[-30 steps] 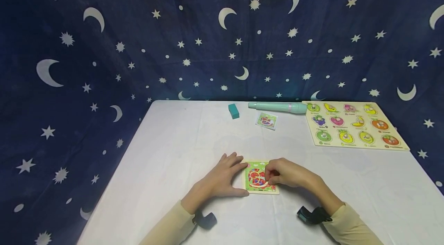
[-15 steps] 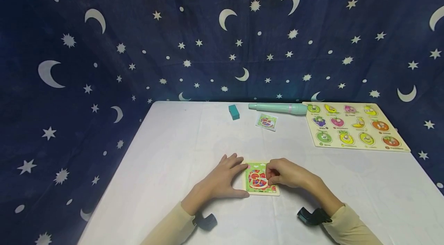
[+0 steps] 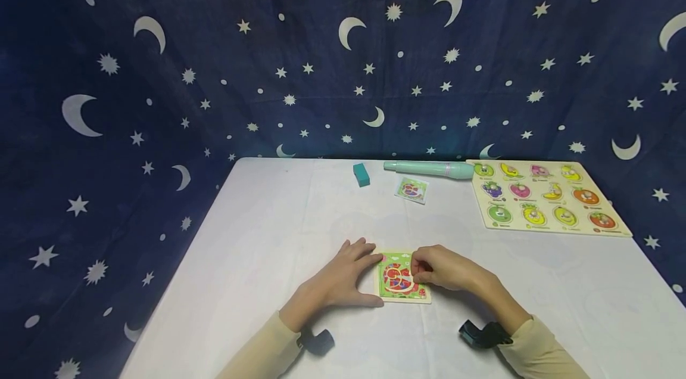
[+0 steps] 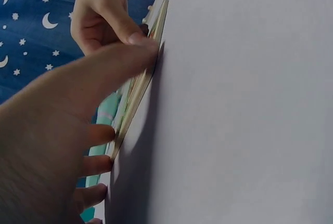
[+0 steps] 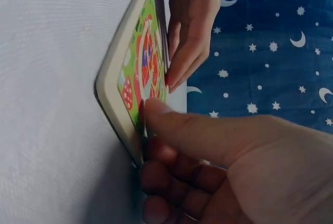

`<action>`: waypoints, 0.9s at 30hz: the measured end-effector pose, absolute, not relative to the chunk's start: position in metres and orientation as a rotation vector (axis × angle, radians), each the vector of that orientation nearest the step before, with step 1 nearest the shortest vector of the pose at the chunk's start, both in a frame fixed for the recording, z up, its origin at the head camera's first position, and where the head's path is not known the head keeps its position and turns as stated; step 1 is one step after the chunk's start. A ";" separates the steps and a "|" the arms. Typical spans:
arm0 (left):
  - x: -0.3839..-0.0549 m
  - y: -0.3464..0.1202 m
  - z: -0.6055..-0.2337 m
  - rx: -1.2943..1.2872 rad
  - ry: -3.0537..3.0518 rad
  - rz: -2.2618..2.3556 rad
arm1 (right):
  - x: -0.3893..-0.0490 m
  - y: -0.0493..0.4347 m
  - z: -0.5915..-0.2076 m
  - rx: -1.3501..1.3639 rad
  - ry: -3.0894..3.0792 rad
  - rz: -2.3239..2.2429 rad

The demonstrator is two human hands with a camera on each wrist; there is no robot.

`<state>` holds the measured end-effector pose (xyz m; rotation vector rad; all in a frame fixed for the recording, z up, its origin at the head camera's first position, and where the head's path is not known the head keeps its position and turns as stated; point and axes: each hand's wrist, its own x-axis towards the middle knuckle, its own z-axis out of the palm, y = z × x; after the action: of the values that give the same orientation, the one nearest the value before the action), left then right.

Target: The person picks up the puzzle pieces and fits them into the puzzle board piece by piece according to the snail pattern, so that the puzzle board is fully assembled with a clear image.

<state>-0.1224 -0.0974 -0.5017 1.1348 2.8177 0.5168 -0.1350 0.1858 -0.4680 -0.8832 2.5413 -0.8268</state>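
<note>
A small square wooden jigsaw puzzle (image 3: pixel 391 295), with a red and green picture in a pale frame, lies flat on the white table. My left hand (image 3: pixel 345 275) rests along its left side with the fingers spread, thumb at the near left corner and index finger at the far left corner. Over the puzzle's right side, my right hand (image 3: pixel 445 267) has its fingers curled. In the right wrist view its thumb (image 5: pixel 161 117) and index finger pinch a puzzle piece (image 5: pixel 142 112) at the picture's edge; most of that piece is hidden.
Farther back lie a teal block (image 3: pixel 361 175), a small picture card (image 3: pixel 412 189) and a mint-green stick-like object (image 3: pixel 429 168). A wooden fruit peg board (image 3: pixel 552 197) lies at the back right. A dark star-and-moon cloth (image 3: pixel 321 39) hangs behind the table.
The right fingers have shifted slightly on the puzzle's right side, and a pale gap seen beside them earlier no longer shows. My left hand has stayed in place.
</note>
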 end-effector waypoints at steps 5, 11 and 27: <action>-0.126 -0.099 -0.498 1.088 2.772 0.580 | -0.136 0.189 -0.461 -0.843 2.634 -0.835; -0.131 -0.099 -0.488 0.984 2.727 0.622 | -0.143 0.193 -0.447 -0.756 2.824 -0.844; -0.134 -0.098 -0.487 1.069 2.789 0.460 | -0.154 0.195 -0.426 -0.698 2.996 -0.949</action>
<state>-0.1338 -0.0982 -0.4868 1.0689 2.7889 0.4603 -0.1541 0.1952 -0.4264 -0.6978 2.9964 -0.9490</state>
